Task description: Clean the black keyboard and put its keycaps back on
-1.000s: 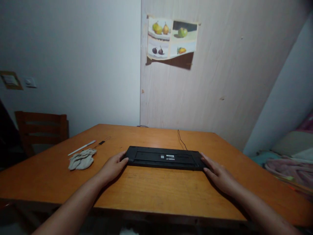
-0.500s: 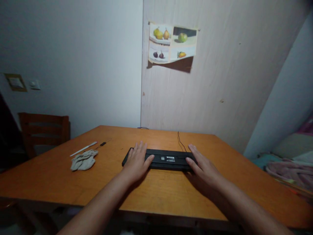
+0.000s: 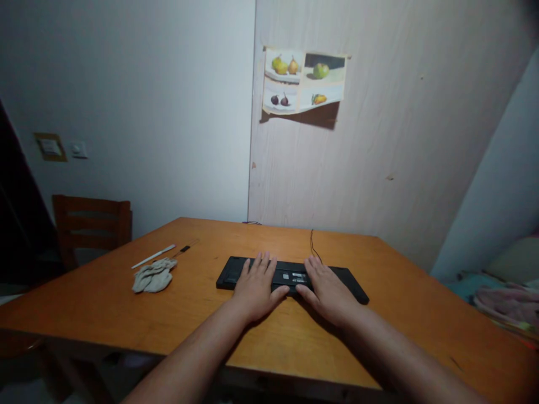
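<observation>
A black keyboard (image 3: 233, 275) lies upside down on the wooden table (image 3: 269, 348), its underside with labels facing up. My left hand (image 3: 259, 286) rests on its left-middle part, fingers stretched out and spread. On the right-middle part lies my right hand (image 3: 326, 289), fingers also extended, the thumb near the front edge. Between the two thumbs the labels show in part. From the keyboard's back edge a thin dark cable (image 3: 312, 244) runs to the far side of the table.
Left on the table are a crumpled grey cloth (image 3: 155, 276), a white stick-like item (image 3: 154, 256) and a small black piece with a thin loop (image 3: 185, 248). A wooden chair (image 3: 92, 221) stands beyond the left edge. Behind the table, a fruit picture sheet (image 3: 303, 81) hangs on the wall.
Both hands have moved inward along the keyboard, closer together. My right hand has left the right end, which now shows. The view has shifted slightly left.
</observation>
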`<state>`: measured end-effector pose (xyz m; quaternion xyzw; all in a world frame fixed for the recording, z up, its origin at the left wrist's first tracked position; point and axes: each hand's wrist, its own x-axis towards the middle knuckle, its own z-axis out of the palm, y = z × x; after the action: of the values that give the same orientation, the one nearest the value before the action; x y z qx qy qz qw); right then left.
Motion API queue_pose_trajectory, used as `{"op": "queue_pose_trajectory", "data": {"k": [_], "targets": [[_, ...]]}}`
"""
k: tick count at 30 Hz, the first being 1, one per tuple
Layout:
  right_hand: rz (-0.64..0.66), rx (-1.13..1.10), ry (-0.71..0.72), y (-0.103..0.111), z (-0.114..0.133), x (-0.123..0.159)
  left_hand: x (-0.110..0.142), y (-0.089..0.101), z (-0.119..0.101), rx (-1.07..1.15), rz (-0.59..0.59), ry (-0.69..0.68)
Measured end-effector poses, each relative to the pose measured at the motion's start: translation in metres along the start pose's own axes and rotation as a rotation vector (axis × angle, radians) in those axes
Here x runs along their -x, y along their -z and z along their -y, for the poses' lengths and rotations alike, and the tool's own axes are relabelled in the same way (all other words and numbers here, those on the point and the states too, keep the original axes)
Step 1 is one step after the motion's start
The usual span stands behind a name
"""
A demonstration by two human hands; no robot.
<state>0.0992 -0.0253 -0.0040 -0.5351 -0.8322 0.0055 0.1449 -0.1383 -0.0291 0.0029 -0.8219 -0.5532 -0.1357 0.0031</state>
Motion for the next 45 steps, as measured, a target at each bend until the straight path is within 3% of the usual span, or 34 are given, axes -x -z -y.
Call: {"op": "queue_pose_trajectory", "data": {"k": [3,6,10,13,16,20,24,29,34,38,41,45], "targets": [[0.089,0.025,0.036,0.003,0.005,-0.001,0.001,0.000,-0.001,0.002,0.073,-0.030],[0.058,0.012,0.061,0.003,0.010,-0.002,0.002,0.001,-0.003,0.007,0.041,-0.036],[0.121,-0.044,0.133,0.002,0.011,-0.003,0.004,0.005,-0.004,0.040,0.137,-0.116],[-0.025,-0.053,0.106,0.001,0.005,-0.003,0.003,0.007,0.002,0.023,0.032,-0.083],[-0.147,-0.035,0.035,0.000,-0.004,0.000,0.003,0.008,0.013,-0.001,-0.086,0.006],[0.023,-0.002,0.055,0.002,-0.016,0.006,0.004,0.010,0.025,0.006,0.117,0.011],[-0.088,0.012,-0.038,0.006,-0.027,0.010,0.006,0.013,0.025,0.010,0.061,0.026],[0.038,-0.043,-0.011,0.005,-0.046,0.019,0.006,0.019,0.026,0.018,0.166,-0.010],[-0.138,-0.082,-0.171,0.012,-0.087,0.036,0.015,0.033,0.056,0.046,0.075,0.108],[-0.053,-0.206,-0.204,0.011,-0.119,0.055,0.025,0.038,0.084,0.167,0.083,0.192],[-0.033,-0.265,-0.212,0.005,-0.126,0.062,0.029,0.035,0.091,0.187,0.107,0.241],[-0.102,-0.265,-0.284,0.001,-0.124,0.058,0.025,0.029,0.090,0.182,0.040,0.277]]}}
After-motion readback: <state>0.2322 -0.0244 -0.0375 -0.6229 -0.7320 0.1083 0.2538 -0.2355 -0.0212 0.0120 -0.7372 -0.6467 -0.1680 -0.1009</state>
